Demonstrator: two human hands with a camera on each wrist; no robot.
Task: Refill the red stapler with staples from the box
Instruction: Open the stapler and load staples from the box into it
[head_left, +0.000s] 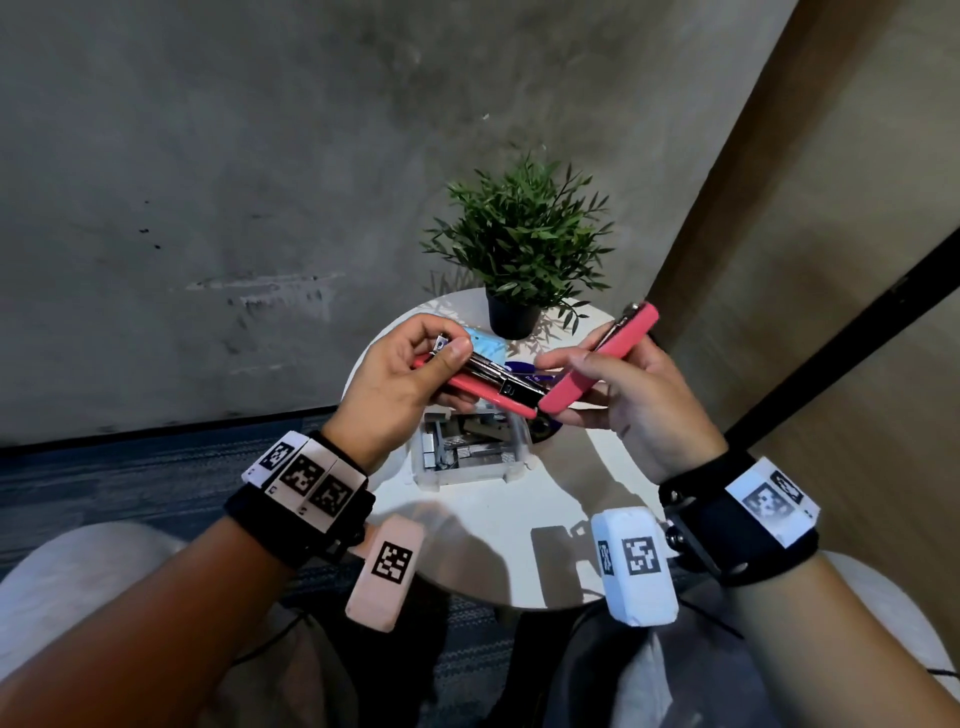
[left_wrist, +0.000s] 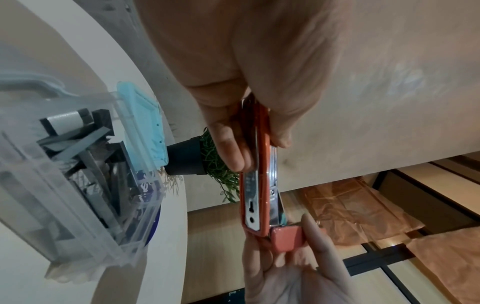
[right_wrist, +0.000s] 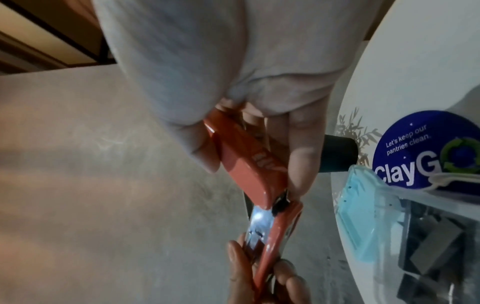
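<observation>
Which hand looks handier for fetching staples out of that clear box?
Probably the right hand: it only holds the stapler's swung-open red lid, while the left hand grips the base with the staple channel. The box sits below both.

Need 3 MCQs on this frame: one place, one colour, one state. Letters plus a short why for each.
1. Where is the clear box of staples?
A. On the white table, below the hands
B. On the floor
C. In the left hand

2. What colour is the box lid?
A. Yellow
B. Light blue
C. Black

3. What state is the red stapler in?
A. Shut, lying on the table
B. Swung open, held in both hands
C. Inside the box

Answers: 1 A, it rests on the tabletop; 2 B, pale blue beside the box; 3 B, left hand holds the base, right hand the raised top.
</observation>
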